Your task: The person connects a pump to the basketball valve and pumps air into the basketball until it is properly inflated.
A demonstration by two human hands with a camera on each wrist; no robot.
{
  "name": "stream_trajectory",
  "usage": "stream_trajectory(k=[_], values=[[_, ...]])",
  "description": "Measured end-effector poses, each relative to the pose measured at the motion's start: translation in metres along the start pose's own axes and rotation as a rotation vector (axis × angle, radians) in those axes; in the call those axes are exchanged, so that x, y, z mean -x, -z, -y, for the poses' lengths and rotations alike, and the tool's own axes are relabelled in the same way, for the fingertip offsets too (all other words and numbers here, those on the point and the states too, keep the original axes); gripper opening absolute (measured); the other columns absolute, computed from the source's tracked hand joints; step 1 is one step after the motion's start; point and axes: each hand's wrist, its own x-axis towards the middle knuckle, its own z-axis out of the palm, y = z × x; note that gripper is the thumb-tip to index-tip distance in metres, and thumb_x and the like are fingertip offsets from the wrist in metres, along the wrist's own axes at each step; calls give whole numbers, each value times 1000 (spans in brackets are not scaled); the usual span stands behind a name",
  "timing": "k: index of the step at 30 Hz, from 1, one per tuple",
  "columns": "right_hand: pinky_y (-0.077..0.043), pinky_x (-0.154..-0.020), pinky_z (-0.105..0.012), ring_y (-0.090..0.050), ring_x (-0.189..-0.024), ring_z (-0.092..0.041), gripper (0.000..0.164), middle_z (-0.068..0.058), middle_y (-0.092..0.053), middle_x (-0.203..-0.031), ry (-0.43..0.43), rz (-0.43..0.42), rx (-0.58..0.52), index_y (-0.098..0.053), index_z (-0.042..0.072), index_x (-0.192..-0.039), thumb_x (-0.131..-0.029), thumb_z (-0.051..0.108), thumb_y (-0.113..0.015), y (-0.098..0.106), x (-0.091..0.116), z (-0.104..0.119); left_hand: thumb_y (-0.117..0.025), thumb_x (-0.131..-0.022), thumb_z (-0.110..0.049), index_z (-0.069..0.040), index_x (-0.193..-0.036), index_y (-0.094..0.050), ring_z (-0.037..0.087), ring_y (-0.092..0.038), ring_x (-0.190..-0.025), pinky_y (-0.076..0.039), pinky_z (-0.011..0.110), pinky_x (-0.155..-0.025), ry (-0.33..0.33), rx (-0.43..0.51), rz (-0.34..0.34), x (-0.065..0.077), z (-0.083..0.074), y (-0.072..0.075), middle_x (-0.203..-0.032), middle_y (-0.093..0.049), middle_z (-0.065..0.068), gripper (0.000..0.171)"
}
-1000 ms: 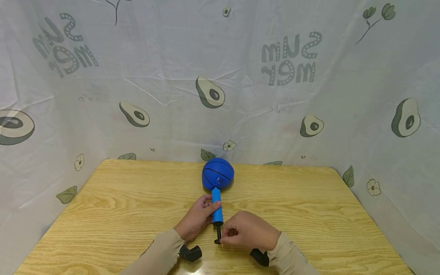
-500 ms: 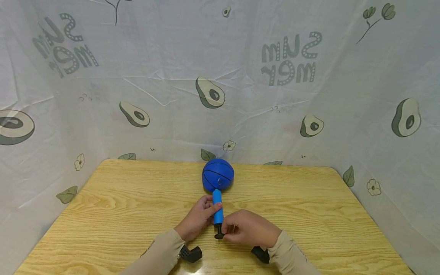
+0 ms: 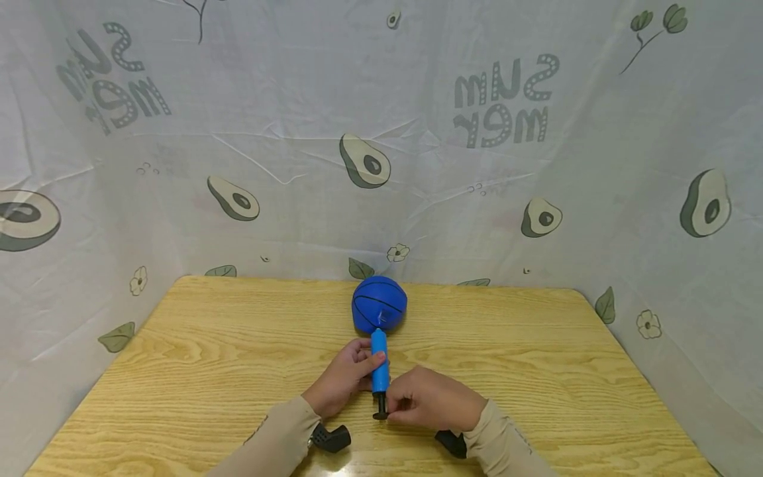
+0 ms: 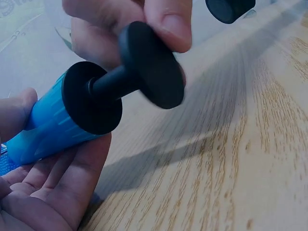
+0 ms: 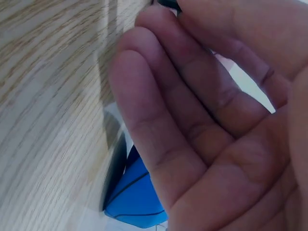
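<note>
My left hand grips the blue barrel of a small hand pump, thumb on top and fingers beneath. The pump's far tip meets the near side of a blue basketball, which has black lines and a dented lower surface. At the near end, my right hand pinches the black plunger handle by its disc edge between thumb and fingers. A short length of black rod shows between barrel and disc in the left wrist view. In the right wrist view, the other fingers curl loosely, and part of the basketball shows beyond them.
Everything rests on or over a wood-grain table. A pale curtain printed with avocados hangs behind it and along both sides. Black wrist devices sit at both sleeves, close to the tabletop.
The plunger went further into the barrel by half a second ago, then came slightly back out. The pump has shifted a little toward me and rightward; the basketball stays nearly in place.
</note>
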Motion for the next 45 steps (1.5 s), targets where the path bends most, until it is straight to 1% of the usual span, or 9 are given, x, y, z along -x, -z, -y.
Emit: stream_trajectory(k=[4,7,12,16,23,29,33,39,45], values=[[-51,-63,-12,-55,-69,11,12,18,-65,-76,-17,63,-73,-74,16,-83,-93,11,-79,0,1,4,-60,-108,-25,6,-147,-32,17,-67,-98,-60,32,-82,0,-5,-4,1,-1,0,-121,-63,20,57],[-54,-63,-14,-56,-69,12,11,16,-67,-76,-8,116,-133,-75,14,-85,-95,13,-77,-1,1,7,-59,-108,-26,6,-148,-31,18,-66,-101,-59,33,-83,1,-8,-5,1,-2,0,-127,-61,23,58],[-55,-65,-13,-56,-70,14,13,10,-70,-78,44,185,-157,-76,10,-85,-98,12,-74,-2,2,11,-58,-108,-26,6,-149,-31,19,-66,-102,-59,34,-85,-1,-3,-3,1,-1,1,-129,-60,24,59],[-55,-66,-13,-56,-71,14,14,9,-70,-78,55,203,-159,-77,10,-85,-98,12,-73,-3,2,13,-59,-108,-25,6,-149,-31,18,-67,-101,-59,34,-86,-5,6,-5,0,0,1,-127,-61,24,58],[-55,-64,-14,-57,-68,14,11,14,-69,-76,-5,165,-173,-76,12,-86,-96,12,-75,0,3,12,-60,-108,-26,5,-149,-31,17,-66,-97,-59,33,-83,-2,11,-25,-1,1,2,-118,-63,15,59],[-52,-60,-14,-55,-65,10,14,22,-63,-74,-111,93,-158,-73,17,-81,-93,11,-77,2,4,7,-60,-108,-26,6,-149,-31,17,-66,-96,-59,33,-84,-1,3,-29,0,0,0,-116,-63,14,60],[-54,-64,-17,-59,-69,7,15,21,-65,-76,-174,37,-166,-73,19,-82,-93,10,-77,1,4,3,-60,-108,-26,7,-148,-32,16,-66,-95,-59,31,-82,2,-6,-23,1,0,-1,-112,-63,12,59],[-55,-69,-18,-62,-73,6,17,20,-66,-78,-198,-33,-114,-73,17,-81,-95,8,-75,1,2,2,-61,-107,-25,8,-148,-32,15,-66,-93,-58,29,-79,22,5,-15,0,1,0,-108,-63,9,59],[-53,-67,-17,-60,-71,6,19,21,-65,-76,-211,-55,-57,-72,20,-79,-95,9,-75,3,0,9,-59,-108,-27,6,-146,-33,16,-65,-97,-57,29,-81,23,13,-12,0,0,1,-114,-63,13,57]])
